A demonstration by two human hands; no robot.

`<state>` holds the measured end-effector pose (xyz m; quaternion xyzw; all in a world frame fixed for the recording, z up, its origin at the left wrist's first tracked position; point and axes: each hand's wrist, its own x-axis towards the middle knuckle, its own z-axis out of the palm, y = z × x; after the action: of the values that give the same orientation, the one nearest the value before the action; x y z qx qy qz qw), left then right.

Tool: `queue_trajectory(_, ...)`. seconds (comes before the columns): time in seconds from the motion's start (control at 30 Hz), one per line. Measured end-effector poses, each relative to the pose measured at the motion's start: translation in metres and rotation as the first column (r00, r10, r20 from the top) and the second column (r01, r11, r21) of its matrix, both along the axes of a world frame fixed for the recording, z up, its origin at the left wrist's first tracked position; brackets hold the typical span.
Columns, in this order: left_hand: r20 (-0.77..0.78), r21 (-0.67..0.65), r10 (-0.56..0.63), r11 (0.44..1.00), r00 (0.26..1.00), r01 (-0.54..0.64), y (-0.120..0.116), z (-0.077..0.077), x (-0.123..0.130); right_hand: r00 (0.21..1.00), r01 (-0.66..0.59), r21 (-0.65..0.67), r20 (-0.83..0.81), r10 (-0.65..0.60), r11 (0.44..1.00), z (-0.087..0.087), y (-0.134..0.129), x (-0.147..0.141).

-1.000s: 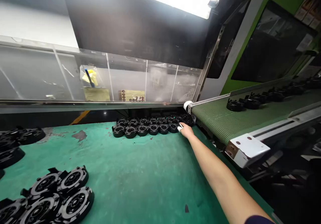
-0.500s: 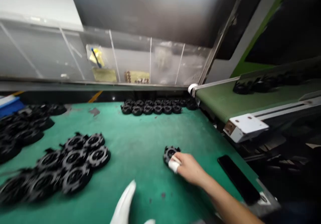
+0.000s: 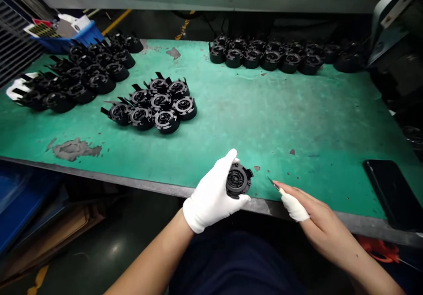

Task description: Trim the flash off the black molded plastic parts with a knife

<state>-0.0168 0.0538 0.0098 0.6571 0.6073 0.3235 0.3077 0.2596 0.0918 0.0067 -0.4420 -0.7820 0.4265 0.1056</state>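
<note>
1. The left hand (image 3: 211,196), in a white glove, has its fingers closed round the rim of a round black part (image 3: 237,179). I can see the part's ringed face turned up, at the near edge of the bench (image 3: 228,140), right of the middle of the view.

2. Over to the right, the bare right hand (image 3: 313,209) has its fingers together, clamped on a slim pointed tool (image 3: 273,183). The thumb wears a white wrap (image 3: 295,207), and the tool's dark tip points left toward the part, near it but apart from it.

3. A cluster of similar black parts (image 3: 161,102) sits on the green top, left of the hands and farther in, packed close with their round faces up.

4. Farther left there's a bigger group of black parts (image 3: 99,82), running from the left side toward the far edge. A white item (image 3: 20,87) lies against its left end; I can't tell what it is.

5. Along the far edge, toward the right, more black parts stand in a close-set double row (image 3: 271,60).

6. At the far left corner I see a blue bin (image 3: 79,37) with things piled in it.

7. A black phone (image 3: 391,193) lies at the near right, well apart from the part, and something orange (image 3: 380,251) shows below the edge there.
</note>
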Motion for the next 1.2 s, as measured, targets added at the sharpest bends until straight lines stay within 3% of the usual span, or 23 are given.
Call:
queue_trajectory(0.1, 0.025, 0.016, 0.001, 1.0, 1.0, -0.001, -0.002, -0.004, -0.001, 0.993, -0.105, 0.114, 0.06, 0.099, 0.988, 0.009, -0.001, -0.011)
queue_trajectory(0.23, 0.001, 0.024, 0.022, 0.999, 1.0, -0.022, -0.003, -0.008, 0.0, 0.99, -0.125, 0.228, 0.1, 0.104, 0.966, 0.024, 0.01, -0.022)
queue_trajectory(0.4, -0.024, 0.046, 0.017, 0.999, 1.0, -0.016, -0.003, -0.009, -0.001, 0.963, -0.238, 0.272, 0.191, 0.191, 0.932, 0.037, 0.029, -0.033)
queue_trajectory(0.63, -0.05, 0.072, 0.003, 0.997, 0.999, 0.001, -0.002, -0.013, -0.001, 0.822, -0.456, 0.387, 0.529, 0.212, 0.801, 0.042, 0.068, -0.039)
queue_trajectory(0.73, -0.057, 0.061, -0.012, 0.998, 0.998, 0.015, -0.002, -0.008, -0.002, 0.742, -0.395, 0.428, 0.671, 0.007, 0.812, 0.037, 0.099, -0.024)
queue_trajectory(0.8, -0.057, 0.018, -0.061, 0.998, 0.997, 0.062, 0.0, 0.0, -0.011, 0.758, -0.31, 0.448, 0.649, -0.066, 0.838, 0.033, 0.112, -0.014)
queue_trajectory(0.9, -0.071, -0.074, -0.202, 0.978, 0.977, 0.197, 0.005, 0.013, -0.04, 0.867, -0.257, 0.406, 0.498, 0.023, 0.877, 0.027, 0.111, -0.009)
queue_trajectory(0.93, -0.079, -0.086, -0.197, 0.978, 0.977, 0.19, 0.006, 0.016, -0.052, 0.89, -0.26, 0.385, 0.452, 0.065, 0.886, 0.025, 0.107, -0.011)
queue_trajectory(1.0, -0.087, -0.043, -0.029, 0.999, 0.996, 0.025, 0.005, 0.02, -0.073, 0.911, -0.27, 0.35, 0.394, 0.12, 0.897, 0.022, 0.095, -0.017)
queue_trajectory(1.1, -0.026, 0.051, 0.246, 0.968, 0.969, -0.244, -0.001, 0.018, -0.079, 0.936, -0.268, 0.314, 0.311, 0.168, 0.911, 0.022, 0.081, -0.03)
queue_trajectory(1.2, -0.027, 0.048, 0.243, 0.969, 0.97, -0.242, -0.004, 0.009, -0.052, 0.936, -0.317, 0.292, 0.251, 0.247, 0.902, 0.028, 0.076, -0.048)
